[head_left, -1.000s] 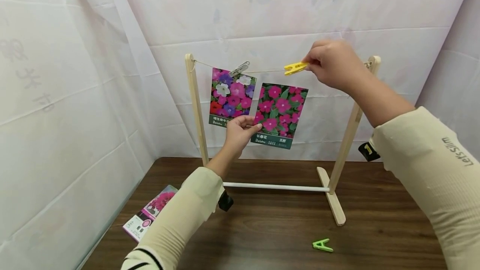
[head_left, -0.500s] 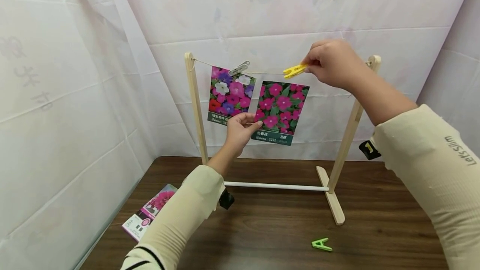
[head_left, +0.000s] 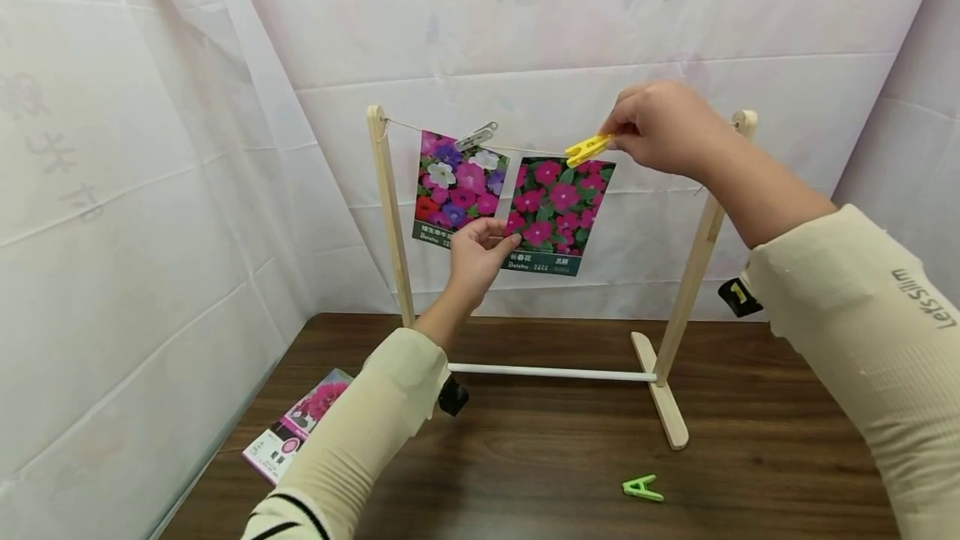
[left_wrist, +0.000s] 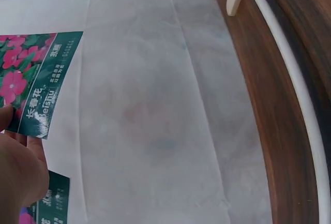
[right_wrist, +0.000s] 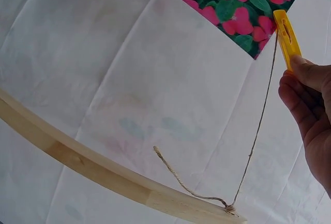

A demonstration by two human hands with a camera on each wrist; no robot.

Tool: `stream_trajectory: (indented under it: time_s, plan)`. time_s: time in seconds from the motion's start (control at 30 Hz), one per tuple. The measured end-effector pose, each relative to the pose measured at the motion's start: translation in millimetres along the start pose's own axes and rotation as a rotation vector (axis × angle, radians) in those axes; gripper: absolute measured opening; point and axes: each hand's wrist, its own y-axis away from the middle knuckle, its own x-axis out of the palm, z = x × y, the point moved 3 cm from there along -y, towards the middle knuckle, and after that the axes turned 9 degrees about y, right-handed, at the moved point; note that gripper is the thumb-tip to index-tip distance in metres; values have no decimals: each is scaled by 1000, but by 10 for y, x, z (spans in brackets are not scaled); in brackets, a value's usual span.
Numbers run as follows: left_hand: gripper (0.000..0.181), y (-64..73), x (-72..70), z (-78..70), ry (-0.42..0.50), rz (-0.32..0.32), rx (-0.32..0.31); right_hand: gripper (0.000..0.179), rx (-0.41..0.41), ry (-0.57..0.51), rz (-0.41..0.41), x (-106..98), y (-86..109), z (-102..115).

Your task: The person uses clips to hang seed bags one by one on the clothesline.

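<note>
My left hand pinches the lower left edge of a flower seed packet with pink blooms, holding it upright and slightly tilted. Its top edge is at the string. Between thumb and fingers, my right hand holds a yellow clothespin. In the right wrist view the clothespin has its tip over the string and the packet's edge; whether it bites on both I cannot tell. Left of it, a second packet with mixed flowers hangs from a grey clothespin.
The wooden frame has a left post, a right post and a white lower bar. On the dark table lie a green clothespin and, at left, more packets, partly behind my left sleeve.
My left hand has lifted the pink-flowered packet up to the string. The yellow clothespin has come down slightly onto its top edge, and the string now dips there.
</note>
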Motion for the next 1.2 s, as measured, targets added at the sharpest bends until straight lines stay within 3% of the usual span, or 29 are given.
stream_trajectory:
  time_s: [0.13,0.4,0.67,0.9,1.2]
  plan:
    - [16,-19,-15,-41,29,-16,0,9,-9,10,-2,-3,-4,4]
    - [19,-9,41,-22,42,-8,-63,9,-8,11,-2,-2,10,3]
    - [20,1,123,2,35,-9,-56,11,-3,-2,14,-9,17,-6]
    - [20,5,129,23,64,-13,-79,24,-3,-40,68,2,20,2]
    - [26,38,131,12,6,26,-61,33,58,-97,75,26,14,-3]
